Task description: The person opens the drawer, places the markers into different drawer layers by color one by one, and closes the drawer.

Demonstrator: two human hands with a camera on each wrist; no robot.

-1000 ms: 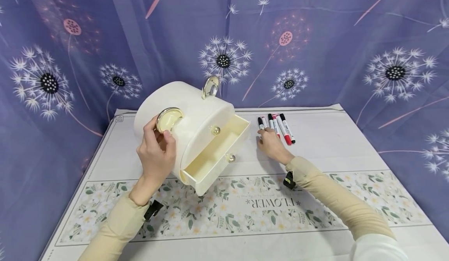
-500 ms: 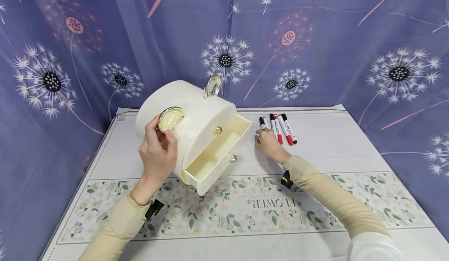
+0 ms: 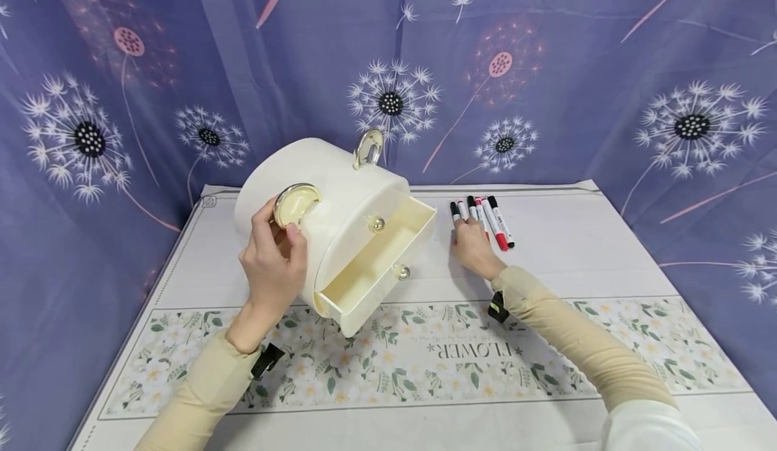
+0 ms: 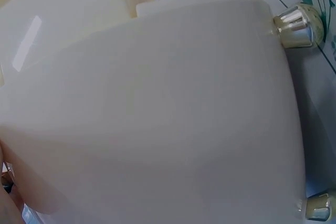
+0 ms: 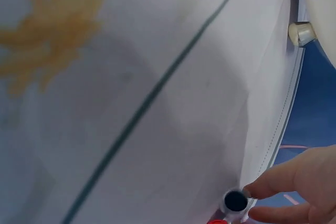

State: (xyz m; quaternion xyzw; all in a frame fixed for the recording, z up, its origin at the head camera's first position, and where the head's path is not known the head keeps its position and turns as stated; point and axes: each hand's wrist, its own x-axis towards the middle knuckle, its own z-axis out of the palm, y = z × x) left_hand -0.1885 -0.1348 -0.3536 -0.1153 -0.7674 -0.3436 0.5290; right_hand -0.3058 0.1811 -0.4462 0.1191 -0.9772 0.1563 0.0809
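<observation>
From above, the head view faces forward and down; nearer wrist views share the box [image 3: 332,215].

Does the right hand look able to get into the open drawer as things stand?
Likely yes: the drawer is pulled out, open on top, and nothing visible stands between it and the right hand, which is at the markers.

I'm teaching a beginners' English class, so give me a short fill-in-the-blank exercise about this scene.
1. The gold-rimmed ear of the white drawer box is held by the person's ____ hand.
2. In the head view, the markers lie to the ____ of the box.
3. The pulled-out drawer is the ____ one, not the upper one.
4. The large word printed on the table cover is ____.

Missing words: left; right; lower; FLOWER.
</observation>
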